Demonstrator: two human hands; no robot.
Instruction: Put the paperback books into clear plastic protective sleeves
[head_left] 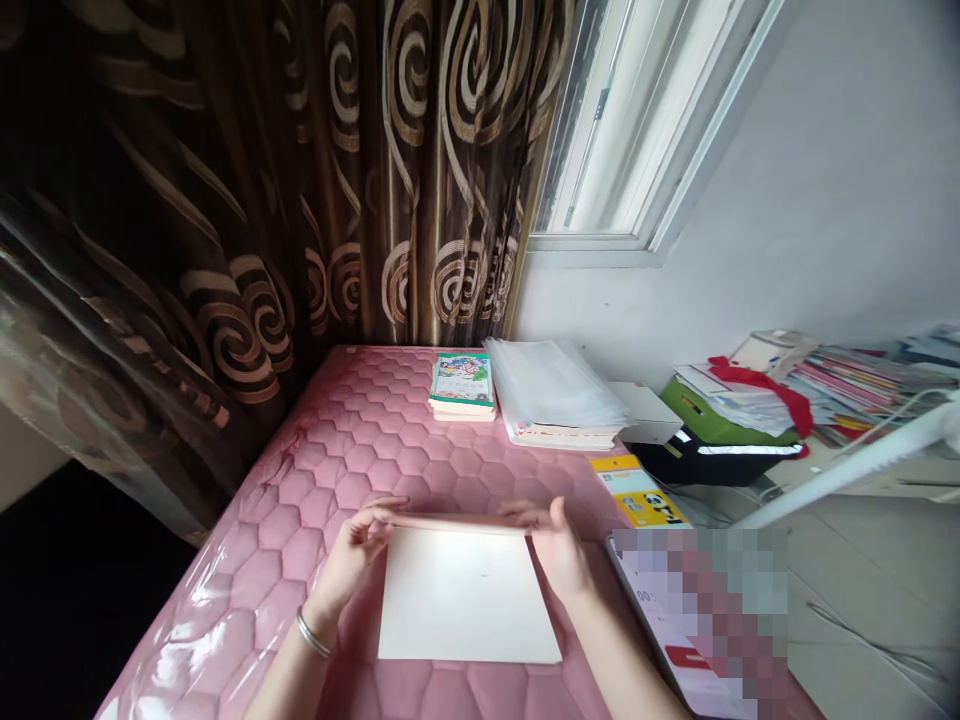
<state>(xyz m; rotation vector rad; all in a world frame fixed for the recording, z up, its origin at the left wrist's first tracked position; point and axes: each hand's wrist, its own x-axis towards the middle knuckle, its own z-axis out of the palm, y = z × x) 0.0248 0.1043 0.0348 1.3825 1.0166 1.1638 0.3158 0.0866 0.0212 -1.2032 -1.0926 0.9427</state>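
Note:
A white sheet of paper (466,595) lies on the pink quilted bed surface, its near edge toward me. A narrow, blurred pinkish-white strip (459,522) runs along its far edge and looks raised; I cannot tell whether it is a fold or a second sheet. My left hand (364,545), with a silver bangle on its wrist, has its fingers bent around the strip's left end. At the opposite end, the fingers of my right hand (555,550) reach behind the strip while its thumb points up. Parts of the fingers are hidden or smeared.
Books (463,385) and a plastic-covered paper stack (559,395) lie farther back, beside a white box (649,412). To the right are a yellow panda-printed packet (637,492) and a tablet-like screen (660,620), partly pixelated. A white pole (847,470) slants across the right side.

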